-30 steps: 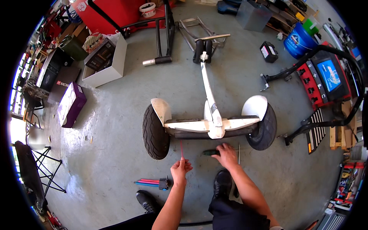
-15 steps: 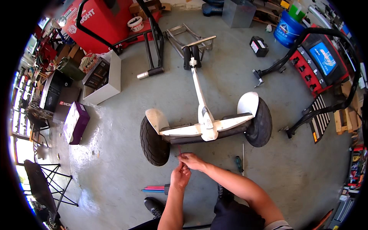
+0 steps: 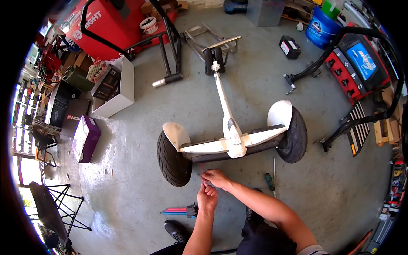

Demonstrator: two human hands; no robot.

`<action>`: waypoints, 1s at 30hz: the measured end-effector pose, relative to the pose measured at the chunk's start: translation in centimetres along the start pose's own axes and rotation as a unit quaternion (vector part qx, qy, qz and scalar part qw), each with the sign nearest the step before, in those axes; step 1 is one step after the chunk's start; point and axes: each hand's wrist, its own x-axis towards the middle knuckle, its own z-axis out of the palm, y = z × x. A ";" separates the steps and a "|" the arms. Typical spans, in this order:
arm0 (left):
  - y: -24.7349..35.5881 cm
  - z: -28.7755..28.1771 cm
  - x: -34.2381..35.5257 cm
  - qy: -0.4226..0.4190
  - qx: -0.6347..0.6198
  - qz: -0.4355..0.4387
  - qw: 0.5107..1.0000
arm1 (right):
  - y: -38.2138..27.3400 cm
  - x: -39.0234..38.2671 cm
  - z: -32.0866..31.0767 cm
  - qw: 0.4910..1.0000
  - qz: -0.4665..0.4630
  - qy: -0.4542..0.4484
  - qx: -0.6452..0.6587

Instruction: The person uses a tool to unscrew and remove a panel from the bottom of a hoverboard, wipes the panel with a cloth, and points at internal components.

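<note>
A white two-wheeled self-balancing scooter (image 3: 208, 147) with thick black tyres lies on the floor in front of me, its steering stem pointing away. Just short of its near edge, beside the left wheel (image 3: 174, 163), both my hands meet on a thin red hex key (image 3: 204, 180). The fingers of my right hand (image 3: 217, 178) pinch its shaft. Below that, my left hand (image 3: 207, 197) is closed around the lower end. The key's far tip points at the scooter's underside edge; contact there cannot be made out.
Pink and blue hex keys in a black holder (image 3: 191, 211) lie near my left shoe. A green-handled screwdriver (image 3: 269, 182) lies beside a long metal rod (image 3: 274, 175) on the right. Farther off stand a purple box (image 3: 88, 138), a metal frame, a blue bucket (image 3: 321, 29) and a red-and-black machine.
The whole scene has shifted slightly right in the view. My left hand sits a little lower against my right, and more of the red hex key shows between them.
</note>
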 end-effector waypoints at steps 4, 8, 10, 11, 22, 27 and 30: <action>-0.5 -0.6 1.0 -0.001 0.055 -0.028 0.998 | -0.5 0.3 -0.3 0.983 -0.033 0.043 -0.174; -1.0 3.5 -2.9 0.182 0.549 0.279 0.767 | -1.5 -0.8 -0.2 0.974 -0.034 0.064 -0.213; -0.9 2.1 -2.7 0.162 0.582 0.361 0.711 | -2.0 -0.7 0.2 0.976 -0.030 0.059 -0.208; -0.6 3.0 -3.0 0.164 0.607 0.374 0.682 | -1.9 -0.6 0.1 0.976 -0.014 0.056 -0.208; -0.8 3.6 -2.7 0.050 0.192 0.076 0.977 | -0.6 0.3 -0.9 0.988 0.023 0.010 -0.153; 0.1 1.9 -3.0 0.082 0.535 0.307 0.783 | -1.7 -0.2 0.1 0.985 0.047 0.018 -0.166; 1.2 0.1 -1.0 -0.005 0.127 0.043 0.991 | -2.0 -0.1 0.8 0.983 -0.021 0.048 -0.178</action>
